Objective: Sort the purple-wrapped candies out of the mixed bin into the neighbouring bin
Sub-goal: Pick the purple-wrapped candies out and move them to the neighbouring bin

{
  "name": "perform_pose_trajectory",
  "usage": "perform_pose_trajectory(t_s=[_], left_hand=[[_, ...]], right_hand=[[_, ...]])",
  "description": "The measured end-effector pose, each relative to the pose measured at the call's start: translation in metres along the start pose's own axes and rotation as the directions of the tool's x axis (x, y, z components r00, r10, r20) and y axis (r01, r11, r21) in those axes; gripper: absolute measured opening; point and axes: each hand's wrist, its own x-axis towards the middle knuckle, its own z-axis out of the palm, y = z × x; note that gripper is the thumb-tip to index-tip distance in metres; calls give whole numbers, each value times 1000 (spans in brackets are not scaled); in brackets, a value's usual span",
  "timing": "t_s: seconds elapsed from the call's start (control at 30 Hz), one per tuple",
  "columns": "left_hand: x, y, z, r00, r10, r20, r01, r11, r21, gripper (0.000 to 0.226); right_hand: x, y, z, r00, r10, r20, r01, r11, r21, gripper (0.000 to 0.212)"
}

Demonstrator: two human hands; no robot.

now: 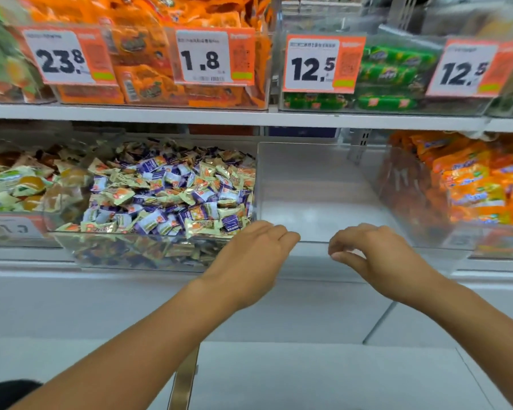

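Observation:
A clear mixed bin (71,241) on the lower shelf is heaped with purple-wrapped candies (230,221) and pale green-gold wrapped ones (119,196). Right beside it stands a clear neighbouring bin (317,187) with nothing inside. My left hand (249,258) hovers at the front edge between the two bins, fingers loosely curled, holding nothing. My right hand (376,255) hangs in front of the neighbouring bin's front wall, fingers loosely bent, holding nothing.
A bin of green-and-orange jelly packs (15,184) sits at the left, and a bin of orange packets (471,184) at the right. The upper shelf (219,115) carries bins of orange and green snacks with price tags (323,65). Below is a white ledge (308,374).

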Motion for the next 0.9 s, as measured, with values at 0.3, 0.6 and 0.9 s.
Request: perform_pose_trajectory(t_s=[0.3, 0.6, 0.9], left_hand=[[-64, -101, -86, 902, -433, -11, 426, 891, -159, 28], [-101, -146, -58, 824, -527, 208, 535, 844, 21, 19], [-102, -149, -68, 841, -495, 219, 517, 855, -54, 17]], right_hand=[[22, -117, -15, 942, -167, -290, 183, 983, 28, 29], [91, -181, 50, 976, -218, -1, 195, 877, -439, 27], [93, -177, 48, 988, -151, 36, 155, 952, -262, 24]])
